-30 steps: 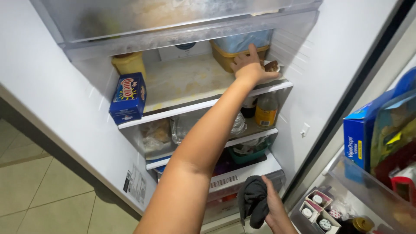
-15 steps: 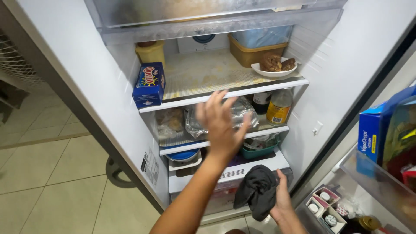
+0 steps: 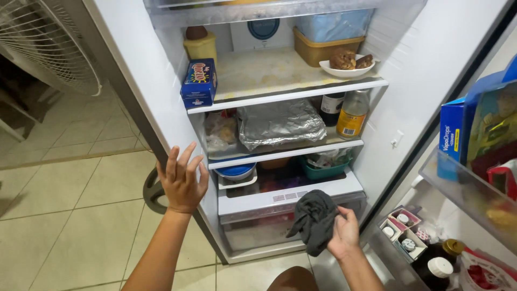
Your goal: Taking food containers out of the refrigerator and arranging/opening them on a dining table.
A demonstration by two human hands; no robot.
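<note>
Presently, the right hand is closed around a dark grey cloth, pinching it near its right edge so the bulk hangs crumpled to the left of the fingers, low down in front of the open fridge and level with the bottom drawer. The left hand is empty — palm turned away, fingers spread and upright — raised beside the fridge's left wall, touching nothing that can be made out. Inside, the upper shelf carries a blue carton at its left front edge, a yellow jar behind it, a tan lidded tub at the rear and a white bowl of brown baked pieces at the right front. The shelf beneath holds a foil-covered tray in the middle, a clear bagged item to its left, and a dark bottle and a yellow-labelled clear bottle to its right. Lower still sit a blue-lidded container and a teal basket. The door rack on the right holds a blue box — small jars stand in the rack below. A white fan stands over the tiled floor at upper left.
</note>
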